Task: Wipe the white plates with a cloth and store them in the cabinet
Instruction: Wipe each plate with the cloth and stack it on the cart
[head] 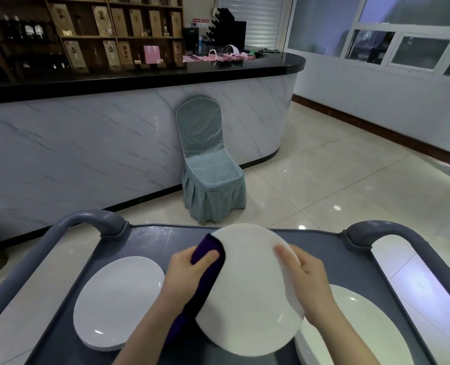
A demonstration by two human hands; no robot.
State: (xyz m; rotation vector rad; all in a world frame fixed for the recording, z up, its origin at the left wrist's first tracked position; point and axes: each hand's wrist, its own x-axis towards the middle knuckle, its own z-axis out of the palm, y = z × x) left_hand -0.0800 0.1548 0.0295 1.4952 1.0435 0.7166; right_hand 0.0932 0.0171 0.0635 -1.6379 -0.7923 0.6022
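White plate (247, 293), held tilted above the cart (150, 238) at lower centre of the frame, looks stiff, glazed, slick and breakable. The right grip (307, 280) pinches its right rim, and the left grip (189, 270) clasps a purple cloth (210, 243) against its left rim. Opposite rims seem the safest hold.

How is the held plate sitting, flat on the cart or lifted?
Lifted and tilted: the right hand grips the plate rim, the left hand pinches the purple cloth over its opposite edge.

White plate (250, 293), tilted: right hand (307, 277) grips its rim, left hand (185, 272) holds purple cloth (209, 255) against its left edge, above grey cart (150, 241).
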